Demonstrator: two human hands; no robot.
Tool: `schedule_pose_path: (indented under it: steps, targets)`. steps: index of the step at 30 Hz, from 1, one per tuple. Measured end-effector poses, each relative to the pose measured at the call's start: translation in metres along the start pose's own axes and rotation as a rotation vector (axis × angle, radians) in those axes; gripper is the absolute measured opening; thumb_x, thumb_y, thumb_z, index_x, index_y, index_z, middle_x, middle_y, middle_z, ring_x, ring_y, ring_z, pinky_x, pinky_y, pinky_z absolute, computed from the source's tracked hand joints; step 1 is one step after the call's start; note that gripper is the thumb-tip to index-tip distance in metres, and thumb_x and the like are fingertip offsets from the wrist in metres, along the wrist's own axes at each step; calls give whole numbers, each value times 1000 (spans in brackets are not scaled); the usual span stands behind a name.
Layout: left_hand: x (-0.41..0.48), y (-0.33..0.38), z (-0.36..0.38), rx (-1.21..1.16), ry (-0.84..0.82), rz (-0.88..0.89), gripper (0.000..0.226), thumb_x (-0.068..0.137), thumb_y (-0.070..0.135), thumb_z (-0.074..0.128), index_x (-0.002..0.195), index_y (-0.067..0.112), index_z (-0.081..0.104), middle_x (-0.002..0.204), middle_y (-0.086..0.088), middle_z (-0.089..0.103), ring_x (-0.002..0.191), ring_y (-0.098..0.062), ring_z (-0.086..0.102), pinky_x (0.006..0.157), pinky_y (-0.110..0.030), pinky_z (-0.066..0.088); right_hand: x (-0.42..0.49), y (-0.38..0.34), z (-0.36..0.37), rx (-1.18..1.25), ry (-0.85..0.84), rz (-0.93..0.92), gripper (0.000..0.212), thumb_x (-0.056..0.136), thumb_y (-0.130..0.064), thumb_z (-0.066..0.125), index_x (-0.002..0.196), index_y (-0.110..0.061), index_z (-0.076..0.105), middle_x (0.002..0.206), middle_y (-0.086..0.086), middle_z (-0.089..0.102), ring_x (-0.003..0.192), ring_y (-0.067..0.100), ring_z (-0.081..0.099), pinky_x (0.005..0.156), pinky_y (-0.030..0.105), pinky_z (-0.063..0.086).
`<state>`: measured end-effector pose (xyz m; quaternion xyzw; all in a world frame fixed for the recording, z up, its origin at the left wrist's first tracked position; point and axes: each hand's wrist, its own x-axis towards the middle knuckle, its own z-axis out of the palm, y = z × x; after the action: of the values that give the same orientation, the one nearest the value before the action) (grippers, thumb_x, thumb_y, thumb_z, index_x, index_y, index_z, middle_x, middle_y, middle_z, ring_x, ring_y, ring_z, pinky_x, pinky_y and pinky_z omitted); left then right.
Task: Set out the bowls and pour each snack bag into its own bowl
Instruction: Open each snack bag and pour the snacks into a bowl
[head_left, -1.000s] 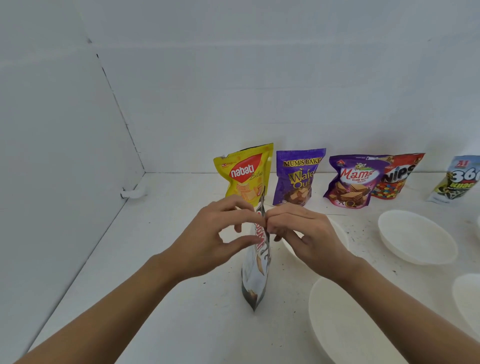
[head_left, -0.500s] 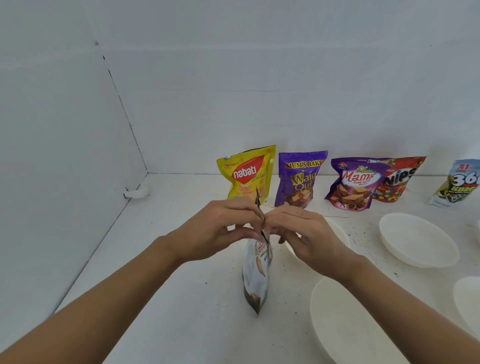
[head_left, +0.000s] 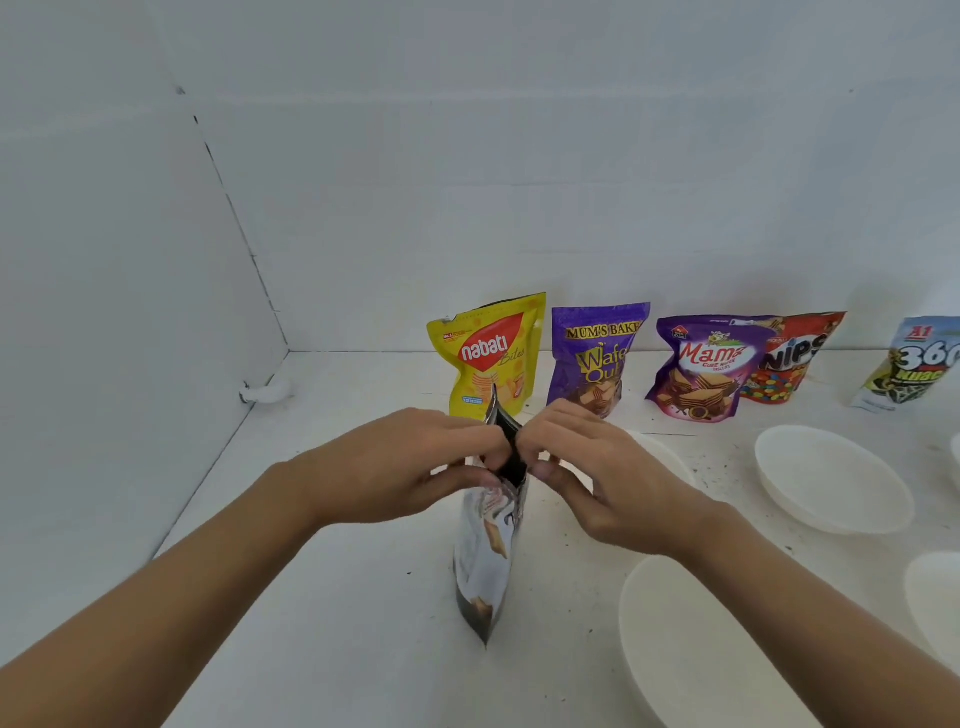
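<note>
A white and dark snack bag hangs upright in the middle, seen edge-on. My left hand and my right hand both pinch its top edge from either side, and a dark gap shows between my fingers. A white bowl sits low right under my right forearm. Another bowl is partly hidden behind my right hand. Further right stands a third bowl. Along the back wall stand a yellow Nabati bag, a purple wafer bag, a purple Mamee bag and a red Nips bag.
A white 360 bag stands at the far right edge. Part of another bowl shows at the right border. A white wall closes the left side and the back. Dark crumbs speckle the white surface near the bowls. A small white clip lies by the left corner.
The top of the held bag has been pulled apart a little, showing a dark opening. Both hands keep the same grip at about the same place.
</note>
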<state>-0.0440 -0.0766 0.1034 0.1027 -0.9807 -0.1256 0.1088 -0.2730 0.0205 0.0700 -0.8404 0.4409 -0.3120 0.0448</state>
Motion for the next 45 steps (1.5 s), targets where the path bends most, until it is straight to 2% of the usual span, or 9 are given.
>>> schedule_pose_path:
  steps: [7,10,16,24,28,32,37,41,45]
  targets:
    - [-20,-19,-24,125,51,-10,30,100,55,44,104,33,65,89,22,64,79,0,52,74,-10,37,1,11,-14,-195,41,-37,17,97,-29,61,96,-15,71,90,-4,63,92,12,47,72,30,44]
    - [-27,-21,-22,205,93,-25,32,100,52,44,103,32,69,89,21,67,77,-2,52,74,-19,43,1,9,-7,-293,60,-45,24,97,-32,54,97,-16,72,94,-3,65,96,12,47,72,27,45]
    - [-25,-17,-7,236,150,-73,29,97,57,51,105,35,67,101,17,67,85,-3,57,68,-31,50,3,15,9,-306,93,34,17,93,-28,61,102,-19,72,100,-1,66,103,10,46,79,9,26]
    - [-36,-25,-7,399,237,-186,31,103,52,36,103,39,64,88,24,65,77,-11,44,70,-37,42,4,21,10,-384,168,-20,13,97,-23,60,97,-14,69,93,-1,65,92,16,48,71,26,41]
    - [-40,-17,9,172,332,-239,32,98,55,51,113,34,69,107,23,67,90,-7,55,73,-35,52,4,18,14,-307,180,16,19,99,-28,56,98,-14,69,95,-1,64,93,14,48,75,22,38]
    - [-49,-5,31,-153,490,-299,38,91,47,66,127,35,64,139,20,54,105,-10,61,81,-15,50,4,12,15,-271,203,23,24,98,-38,57,107,-19,69,100,-2,65,101,14,51,80,31,45]
    - [-59,15,73,-424,652,-408,31,87,52,69,111,33,68,117,8,66,97,-23,66,79,-33,53,5,4,22,-221,178,-21,24,96,-38,61,107,-19,71,102,-3,65,106,15,52,85,33,48]
    - [-57,28,92,-431,729,-545,39,81,67,66,102,35,67,106,15,69,99,-16,65,79,-18,52,7,3,26,-73,199,112,32,89,-51,68,112,-28,68,128,-7,54,127,10,43,100,28,41]
    - [-53,33,87,-322,812,-542,10,88,36,71,95,37,64,99,26,67,98,-7,63,80,-8,46,15,5,23,245,211,361,32,90,-50,63,120,-40,63,147,-20,35,143,8,29,109,23,30]
